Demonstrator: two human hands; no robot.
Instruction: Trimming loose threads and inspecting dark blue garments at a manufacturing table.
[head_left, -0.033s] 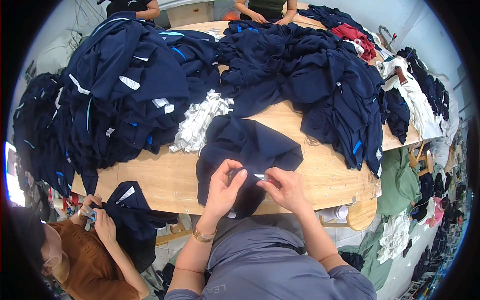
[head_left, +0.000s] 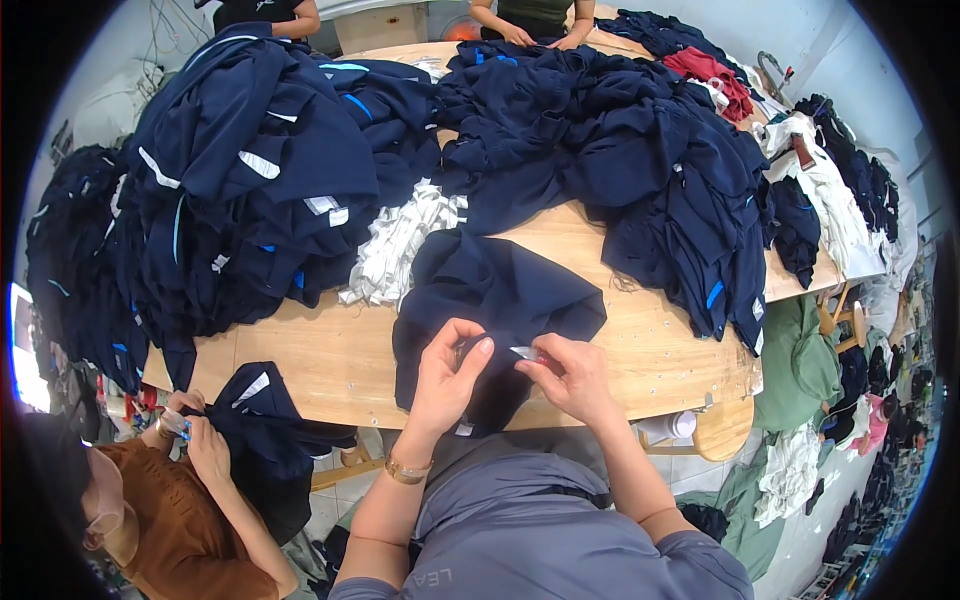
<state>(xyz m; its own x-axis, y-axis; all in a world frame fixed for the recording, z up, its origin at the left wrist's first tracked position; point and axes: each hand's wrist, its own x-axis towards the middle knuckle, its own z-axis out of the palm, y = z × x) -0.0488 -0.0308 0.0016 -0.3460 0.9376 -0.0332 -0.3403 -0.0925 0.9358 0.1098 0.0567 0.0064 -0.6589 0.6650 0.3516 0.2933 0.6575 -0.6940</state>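
Note:
A dark navy garment lies loosely spread at the table's front edge, part of it hanging over toward me. My left hand pinches a fold of this cloth between thumb and fingers. Just to its right, my right hand is closed around small thread snips. Their pale, pointed blades face left toward the pinched cloth, while the fingers cover most of the handle, where a bit of red shows. Any thread at the tip is too fine to make out.
Heaped navy garments cover the table's left, with another navy pile behind and right. White strips lie bunched between them. At left, a person in a brown top handles navy cloth. Beside the table's right end stands a wooden stool.
The snips' blades have tilted slightly between my right fingers. Both hands and the garment stay nearly in place.

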